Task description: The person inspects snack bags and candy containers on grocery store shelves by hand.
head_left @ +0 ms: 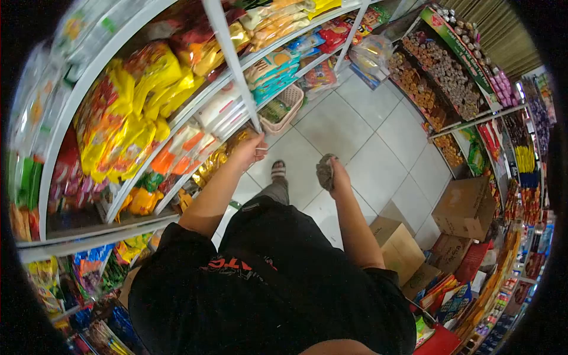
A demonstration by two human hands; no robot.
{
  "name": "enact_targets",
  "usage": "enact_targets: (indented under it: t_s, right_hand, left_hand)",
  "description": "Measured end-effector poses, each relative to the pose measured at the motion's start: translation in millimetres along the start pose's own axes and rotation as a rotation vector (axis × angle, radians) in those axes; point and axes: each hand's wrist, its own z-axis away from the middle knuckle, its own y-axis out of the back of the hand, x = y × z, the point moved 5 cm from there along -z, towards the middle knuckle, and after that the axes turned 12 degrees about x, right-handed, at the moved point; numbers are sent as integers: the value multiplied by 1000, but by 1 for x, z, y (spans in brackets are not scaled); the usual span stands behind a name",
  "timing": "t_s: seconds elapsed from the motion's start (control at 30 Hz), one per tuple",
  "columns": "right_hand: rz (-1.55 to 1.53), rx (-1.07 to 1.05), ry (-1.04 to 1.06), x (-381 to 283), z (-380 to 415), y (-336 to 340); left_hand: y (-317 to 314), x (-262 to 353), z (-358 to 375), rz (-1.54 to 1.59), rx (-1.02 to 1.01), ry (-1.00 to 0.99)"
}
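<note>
My right hand (340, 178) is closed around a crumpled grey cloth (325, 171), held in front of me above the floor tiles. Over on the left, my left hand (251, 152) is beside the lower end of a white shelf post (236, 71), its fingers curled in. Whether anything is pinched between those fingers is too small to make out. Near that hand, gold packets (222, 163) sit on the lowest shelf, and a pink plastic basket (290, 112) stands on the floor just beyond.
White shelves of yellow bags (118, 118) and other packets curve along my left. A rack of small wrapped goods (441, 65) stands at the far right. Cardboard boxes (467, 207) sit on the floor to my right. Tiled floor (373, 157) runs between them.
</note>
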Motion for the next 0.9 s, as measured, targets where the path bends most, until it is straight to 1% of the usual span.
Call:
enact_targets:
  t_s: [0.1,0.13,0.17,0.23,0.27,0.3,0.33,0.37,0.4,0.43,0.47,0.5,0.53,0.57,0.6,0.7,0.77,0.8,0.83,0.9]
  right_hand:
    - [-20,58,-113,9,-40,-1]
    - [-5,75,-104,6,-45,0]
    - [-89,61,-178,23,-74,16]
    - [-76,94,-283,16,-96,28]
    - [4,103,-196,7,-111,36]
    - [82,122,-107,-3,-126,46]
    - [163,146,-10,-19,-138,53]
    - [204,185,23,-43,-140,52]
    - [248,226,53,-69,-135,47]
    - [296,268,76,-94,-128,44]
    - [233,379,127,-114,-121,41]
    - [166,442,255,-119,-134,52]
    - [121,517,299,-124,-139,61]
    - [72,582,335,-125,-142,66]
    - [65,542,267,-119,-145,73]
    - [132,668,191,-91,-155,90]
    - [439,691,231,-65,-168,108]
    - [596,704,242,-58,-171,114]
    - [684,721,199,-56,-172,116]
    - [864,728,97,-66,-160,98]
  left_hand:
    - [-25,22,-64,-139,10,-105]
    - [-35,29,-92,-110,-6,-91]
    - [-46,40,-117,-24,-5,-40]
    - [-68,63,-162,123,-13,79]
    - [-73,73,-188,220,-18,155]
    - [-70,71,-230,391,-71,182]
    - [-66,74,-268,477,-48,184]
    - [-69,88,-281,515,-10,162]
    - [-59,84,-316,603,78,189]
    - [-37,61,-391,609,47,174]
    - [-36,66,-381,576,213,269]
    - [-57,95,-325,600,346,257]
    - [-50,89,-346,581,251,216]
    - [-49,91,-351,585,187,217]
    - [-54,97,-339,619,256,241]
    - [-40,94,-348,642,252,167]
    - [-34,92,-358,688,244,152]
    - [-31,92,-353,632,320,72]
    - [-36,93,-347,631,296,74]
    - [-38,102,-333,630,270,72]
